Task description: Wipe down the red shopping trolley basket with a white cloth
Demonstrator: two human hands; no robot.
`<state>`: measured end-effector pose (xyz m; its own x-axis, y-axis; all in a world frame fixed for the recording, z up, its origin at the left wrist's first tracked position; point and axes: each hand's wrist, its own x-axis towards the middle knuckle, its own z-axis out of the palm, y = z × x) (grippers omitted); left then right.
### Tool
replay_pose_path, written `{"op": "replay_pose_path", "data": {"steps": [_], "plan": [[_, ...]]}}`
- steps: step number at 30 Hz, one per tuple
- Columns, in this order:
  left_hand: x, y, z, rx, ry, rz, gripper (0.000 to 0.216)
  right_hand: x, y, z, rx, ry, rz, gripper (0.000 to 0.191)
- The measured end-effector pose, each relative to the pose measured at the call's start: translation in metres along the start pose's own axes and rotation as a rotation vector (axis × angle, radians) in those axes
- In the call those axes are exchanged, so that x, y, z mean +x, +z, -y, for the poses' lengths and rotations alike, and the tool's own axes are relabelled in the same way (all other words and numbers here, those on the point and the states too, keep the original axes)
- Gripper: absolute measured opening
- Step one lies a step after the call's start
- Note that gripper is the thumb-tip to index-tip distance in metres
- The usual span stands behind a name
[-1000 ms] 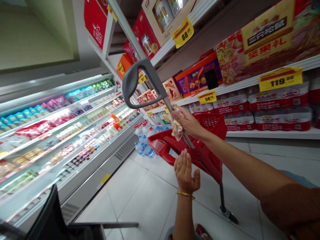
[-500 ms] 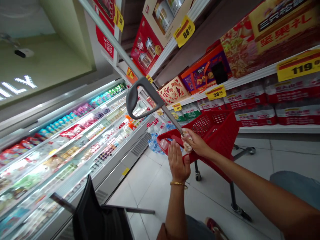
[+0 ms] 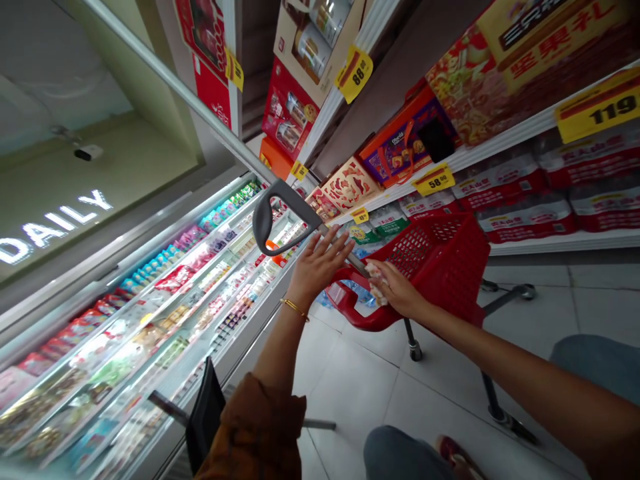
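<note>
From where I stand, a lit chilled case fills the left of the aisle, its shelves packed with rows of bags and small tubs, most too blurred to name. A black chair stands in front of it. A long metal pole slopes from the upper left down to the middle, with a grey loop handle partway along. Just below that handle is the left hand, its fingers stretched out and slightly spread across the pole (whether they touch it, I can't tell). Lower down, the right hand has its fingers closed on a pale, crumpled cloth held at the pole. The step in hand seems to be the right hand's work with cloth on pole; I'd judge the next move calls for a snug cloth and a steady pole, and the flat left hand doesn't appear to grip it. Behind the right hand stands a red wheeled basket, its perforated wall plain enough, though what it holds I can't make out. Further right, the shelves carry gift boxes, with wrapped packs of bottles below.
</note>
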<state>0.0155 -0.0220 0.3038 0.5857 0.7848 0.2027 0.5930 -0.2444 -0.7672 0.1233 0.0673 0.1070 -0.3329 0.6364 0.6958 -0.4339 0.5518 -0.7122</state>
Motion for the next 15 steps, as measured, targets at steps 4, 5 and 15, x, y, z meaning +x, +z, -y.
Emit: {"op": "replay_pose_path", "data": {"steps": [4, 5, 15], "plan": [[0.008, 0.0, 0.011, 0.019, 0.125, 0.035, 0.029, 0.03, 0.01, 0.032, 0.065, -0.126, -0.142, 0.069], [0.009, 0.002, 0.012, 0.02, 0.137, 0.033, 0.025, 0.035, 0.014, 0.038, 0.092, -0.136, -0.131, 0.069], [0.007, 0.012, 0.013, -0.036, 0.111, -0.062, 0.027, 0.023, 0.031, 0.017, 0.188, -0.036, -0.056, 0.052]]}}
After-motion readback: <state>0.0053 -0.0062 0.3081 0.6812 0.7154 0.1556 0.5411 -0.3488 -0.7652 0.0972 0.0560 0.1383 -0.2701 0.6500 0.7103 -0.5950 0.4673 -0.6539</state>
